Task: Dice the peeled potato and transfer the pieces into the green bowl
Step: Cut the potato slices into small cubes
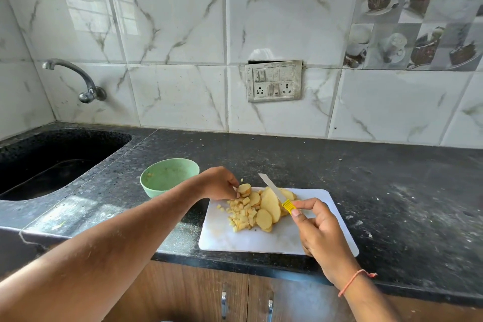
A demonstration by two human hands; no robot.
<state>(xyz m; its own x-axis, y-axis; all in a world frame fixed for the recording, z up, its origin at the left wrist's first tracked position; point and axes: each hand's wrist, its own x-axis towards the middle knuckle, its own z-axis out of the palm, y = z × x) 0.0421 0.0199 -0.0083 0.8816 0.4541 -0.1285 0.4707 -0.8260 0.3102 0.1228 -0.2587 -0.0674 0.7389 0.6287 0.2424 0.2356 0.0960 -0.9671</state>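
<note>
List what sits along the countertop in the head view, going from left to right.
Sink → green bowl → left hand pinching a potato slice → diced potato pieces → knife → right hand holding the knife's yellow handle; all the potato lies on the white cutting board.

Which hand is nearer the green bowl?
Left. The left hand pinches a potato slice just beside the green bowl; the right hand holds the knife farther away.

Glossy marble-look wall tiles (177, 21) above a speckled black stone worktop (366, 178); chrome metal tap (78, 78), matt white plastic cutting board (274, 238), wood-grain cabinet doors (196, 293).
</note>
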